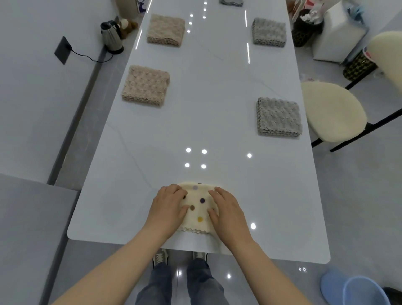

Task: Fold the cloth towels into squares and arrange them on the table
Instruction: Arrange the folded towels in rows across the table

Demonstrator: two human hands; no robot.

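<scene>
Head view: last towel in hand, four squares already set out, maybe a fifth.

Nearest, at 6 o'clock by the near edge of the table (130,196), a cream dotted towel (199,209) lies folded small; left hand (168,209) and right hand (228,214) both press flat on its sides, fingers spread, gripping nothing, likely smoothing a final fold. Further out: tan square (145,86) at 10 o'clock, grey square (279,117) at 2 o'clock, then a second tan square (166,30) and second grey square (269,32) beyond, in two rows. A grey item (231,2) at 12 o'clock is cut off; cannot tell what. Tabletop white, glossy, reflecting ceiling lights. Cream chair (332,113) at 3 o'clock, kettle (111,37) on the ledge at 10 o'clock.
</scene>
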